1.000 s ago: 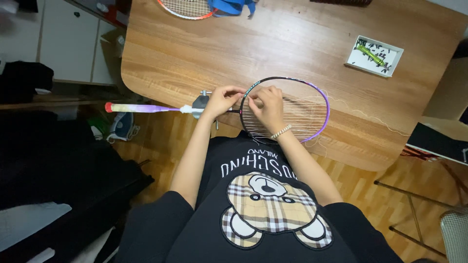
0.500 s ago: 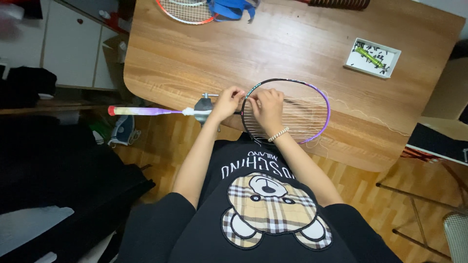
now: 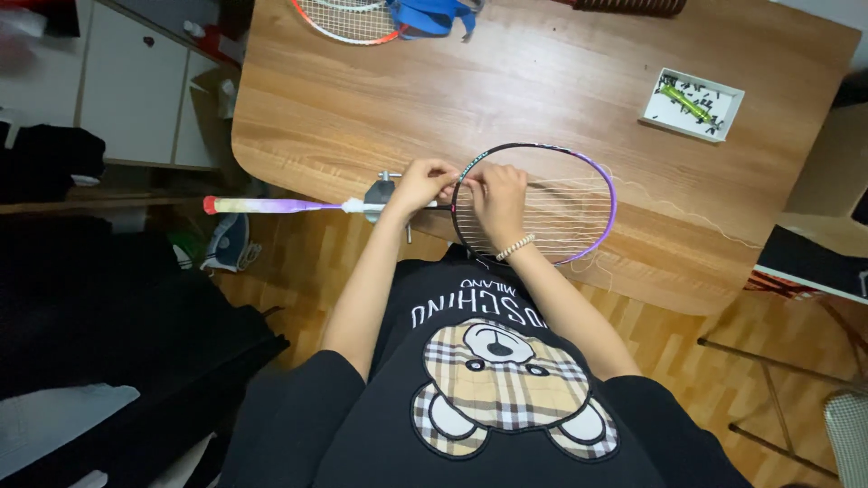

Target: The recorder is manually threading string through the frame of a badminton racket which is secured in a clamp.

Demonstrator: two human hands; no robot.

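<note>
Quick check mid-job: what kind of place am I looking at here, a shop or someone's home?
Probably a home room used for racket stringing: wooden table, parquet floor, white cabinets, a second racket and a tray of small parts beside the purple racket.

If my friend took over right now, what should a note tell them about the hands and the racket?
Left hand: pinching at the racket's frame near the throat, beside the metal clamp.
Right hand: resting on the strings inside the frame, fingers at the same spot on the rim; bead bracelet on the wrist.
Racket: lies flat at the near edge of the wooden table, handle sticking out past the edge.
Done: many strings already run across the head.
Left: loose string trails off to the right over the table, so stringing looks unfinished.
Small white tray sits farther back.
</note>
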